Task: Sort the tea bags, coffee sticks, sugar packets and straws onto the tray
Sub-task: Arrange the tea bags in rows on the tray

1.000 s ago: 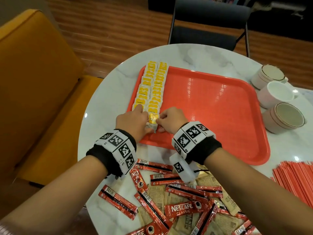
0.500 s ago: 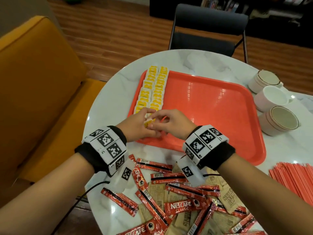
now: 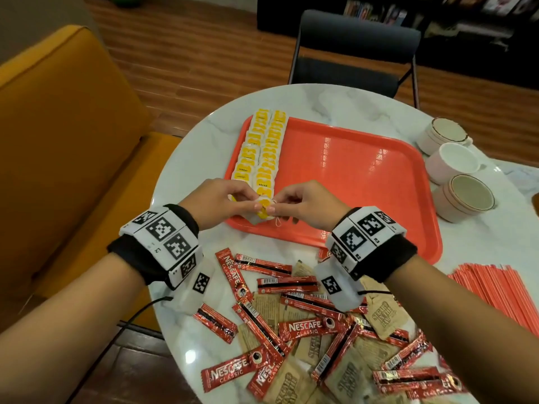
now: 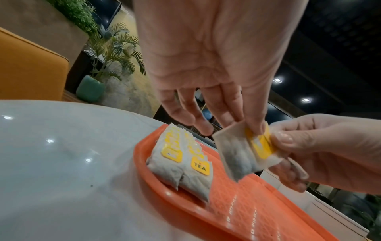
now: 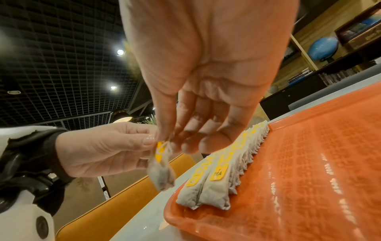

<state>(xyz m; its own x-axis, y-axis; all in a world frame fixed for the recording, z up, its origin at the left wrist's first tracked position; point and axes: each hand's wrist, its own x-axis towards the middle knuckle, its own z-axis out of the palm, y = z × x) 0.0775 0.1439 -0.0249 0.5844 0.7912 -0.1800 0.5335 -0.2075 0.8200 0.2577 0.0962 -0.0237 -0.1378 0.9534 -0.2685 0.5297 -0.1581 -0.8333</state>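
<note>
Lifted off the tray now, tea bag hanging long-axis downward, both hands pinching its top

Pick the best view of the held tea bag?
Left wrist: the tea bag faces the camera, pouch and yellow tag clear, pinched by left hand and right hand. Right wrist shows it edge-on. Head view shows mostly the tag between fingers.
</note>
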